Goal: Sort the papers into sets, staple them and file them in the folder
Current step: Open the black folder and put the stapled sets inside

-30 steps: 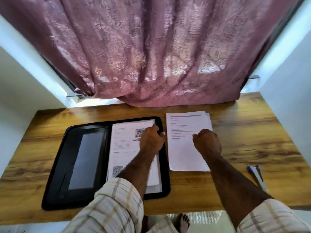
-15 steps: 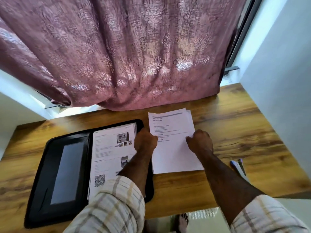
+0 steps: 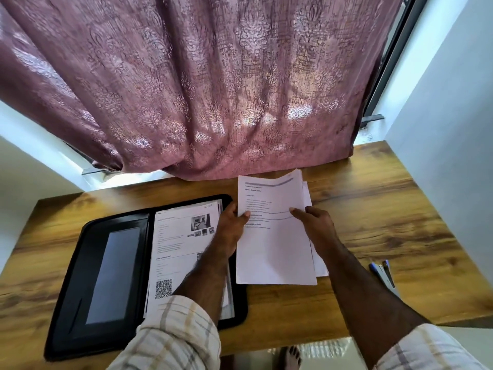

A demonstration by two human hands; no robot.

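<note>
Gripping paper stack point(image 3: 274, 252) between both hands: left hand point(image 3: 231, 227), right hand point(image 3: 316, 226)

At a wooden desk point(image 3: 373, 214) beneath a mauve curtain point(image 3: 200, 89), a person's left hand point(image 3: 231, 222) and right hand point(image 3: 314, 222) pinch opposite edges of a stack of printed papers point(image 3: 274, 252). Beside it lies an open black folder point(image 3: 112, 263) holding illustrated pages point(image 3: 178, 244); pens point(image 3: 384, 273) rest at right.
</note>
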